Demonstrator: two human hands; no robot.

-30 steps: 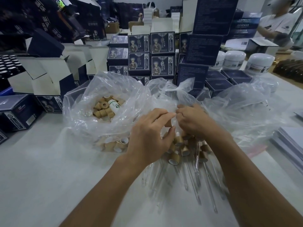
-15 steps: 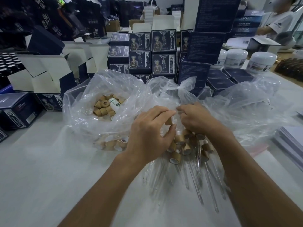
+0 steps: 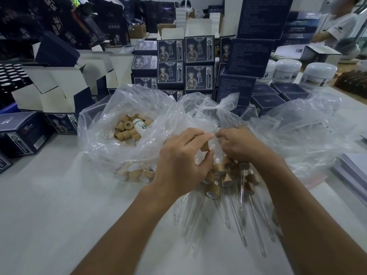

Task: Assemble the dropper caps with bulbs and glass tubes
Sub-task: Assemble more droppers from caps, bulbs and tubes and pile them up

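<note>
From the head view, we judge the work well under way but far from done: a loose heap of finished droppers point(image 3: 228, 181), wooden caps with glass tubes trailing toward us, lies on the white table point(image 3: 59, 215) just beneath our hands, while a clear bag point(image 3: 111, 143) to the left still holds many bare caps point(image 3: 127, 130) and a small white bottle point(image 3: 140, 127). More caps point(image 3: 137, 173) sit bunched in the bag's near fold, touching the table. Our left hand point(image 3: 182, 165) pinches one wooden cap point(image 3: 205, 146) between thumb and fingers, curled firmly round it. Our right hand point(image 3: 238, 144) meets it fingertip to fingertip, its fingers closed on something small and pale at the cap's top; we cannot tell whether that is a bulb or bag film. We take this to be one more cap being fitted. A second crumpled bag point(image 3: 297, 135) lies to the right, its contents unclear. For room, the near table on the left is free for our forearms, but the far edge is walled by stacked dark boxes point(image 3: 198, 66) and open cartons point(image 3: 59, 90), white jars point(image 3: 317, 74) stand beyond on the right, and a stack of sheets point(image 3: 353, 171) crowds the right edge. The glass tubes point(image 3: 238, 215) fan out between our arms, so we would move with care there.
</note>
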